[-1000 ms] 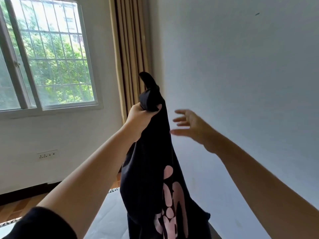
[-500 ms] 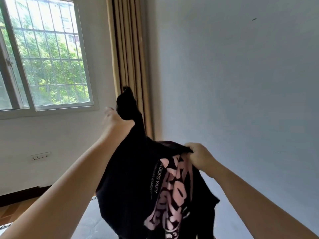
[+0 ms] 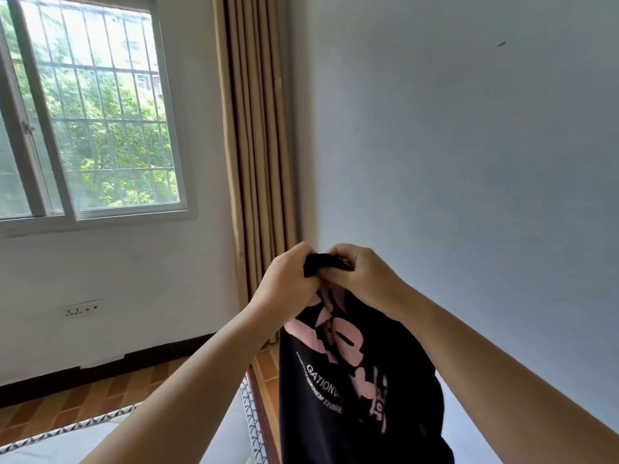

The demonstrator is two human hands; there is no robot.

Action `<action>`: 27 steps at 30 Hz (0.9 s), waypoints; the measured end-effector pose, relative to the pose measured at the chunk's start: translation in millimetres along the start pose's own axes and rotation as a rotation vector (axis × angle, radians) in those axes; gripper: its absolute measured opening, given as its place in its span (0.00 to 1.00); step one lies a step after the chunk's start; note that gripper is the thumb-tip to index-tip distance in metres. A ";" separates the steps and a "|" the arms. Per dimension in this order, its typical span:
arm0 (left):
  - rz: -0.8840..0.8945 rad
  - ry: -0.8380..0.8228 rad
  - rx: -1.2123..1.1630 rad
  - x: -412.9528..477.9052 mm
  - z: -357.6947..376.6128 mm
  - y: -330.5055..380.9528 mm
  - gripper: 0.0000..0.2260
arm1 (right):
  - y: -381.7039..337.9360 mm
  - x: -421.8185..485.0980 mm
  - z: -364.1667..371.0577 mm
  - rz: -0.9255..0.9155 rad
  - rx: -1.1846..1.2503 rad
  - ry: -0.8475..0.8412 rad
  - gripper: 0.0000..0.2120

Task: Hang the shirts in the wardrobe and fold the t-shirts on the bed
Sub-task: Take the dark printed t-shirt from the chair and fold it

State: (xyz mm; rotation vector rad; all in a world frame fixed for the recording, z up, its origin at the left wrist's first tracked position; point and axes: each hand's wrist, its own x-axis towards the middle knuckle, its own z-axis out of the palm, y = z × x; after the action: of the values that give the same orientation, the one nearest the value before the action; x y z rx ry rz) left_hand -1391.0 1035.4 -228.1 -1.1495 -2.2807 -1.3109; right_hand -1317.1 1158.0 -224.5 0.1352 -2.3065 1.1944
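Both hands are bunched together grasping the black t-shirt [image 3: 355, 373] by its top. Left hand [image 3: 288, 283] and right hand [image 3: 360, 276] touch, right in front of the curtain [image 3: 258, 135].

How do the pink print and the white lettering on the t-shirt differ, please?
The pink print is large and blocky; the white lettering is small and thin. The pink print reaches nearly to the top; the white lettering sits lower, at its left. Both are on the t-shirt, which the left hand and right hand grip.
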 end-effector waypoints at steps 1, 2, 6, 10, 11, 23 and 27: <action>0.001 0.035 -0.021 -0.5 1.2 -1.9 0.04 | 4.1 -3.6 -1.9 0.041 0.004 -0.050 0.05; 0.004 0.072 -0.050 -0.8 2.0 -3.6 0.04 | 9.7 -7.1 -3.7 0.094 -0.017 -0.106 0.05; 0.034 0.202 -0.134 1.4 -2.7 -7.9 0.09 | 30.5 -19.2 -9.1 0.279 -0.213 -0.286 0.06; -0.036 0.305 -0.083 -1.4 -15.4 -26.1 0.10 | 38.0 -20.2 -22.1 0.359 -0.184 -0.240 0.09; -0.067 0.285 -0.034 -2.7 -18.2 -32.9 0.09 | 37.8 -18.6 -25.0 0.348 -0.238 -0.230 0.09; -0.095 -0.158 -0.158 -22.9 -7.8 -6.8 0.11 | -25.4 7.2 13.8 -0.169 -0.434 -0.058 0.09; -0.257 0.007 -0.446 -28.7 -7.8 -13.4 0.10 | -16.8 3.1 -2.6 0.014 -0.283 -0.127 0.12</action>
State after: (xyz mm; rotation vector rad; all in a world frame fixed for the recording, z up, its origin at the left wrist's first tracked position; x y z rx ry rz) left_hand -1383.5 1010.9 -248.3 -0.9873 -2.2519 -1.9926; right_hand -1313.2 1150.4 -209.4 0.0939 -2.5639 0.8760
